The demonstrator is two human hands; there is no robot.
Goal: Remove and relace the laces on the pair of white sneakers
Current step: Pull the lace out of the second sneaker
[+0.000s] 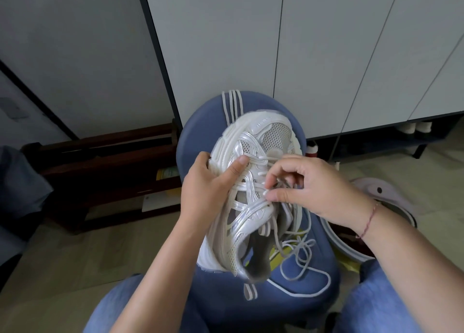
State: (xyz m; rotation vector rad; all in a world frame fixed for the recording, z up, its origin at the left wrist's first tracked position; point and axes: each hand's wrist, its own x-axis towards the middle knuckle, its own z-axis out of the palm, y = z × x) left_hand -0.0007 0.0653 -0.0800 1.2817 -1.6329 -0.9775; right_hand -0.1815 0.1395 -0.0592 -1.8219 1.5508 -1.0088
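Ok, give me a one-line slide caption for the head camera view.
Left hand steadies a white sneaker on a blue seat while the right hand pinches its lace.

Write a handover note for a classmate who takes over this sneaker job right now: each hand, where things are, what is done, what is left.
The left grip holds the sneaker by its side, with the thumb pressed on the upper.
The right grip pinches the lace at the middle eyelets.
The sneaker lies on the blue stool, toe pointing away from the person.
Done: the lace crosses the eyelets nearest the toe.
Left: the eyelets near the collar look empty, and loose lace trails over the seat.
The second sneaker is not in view.
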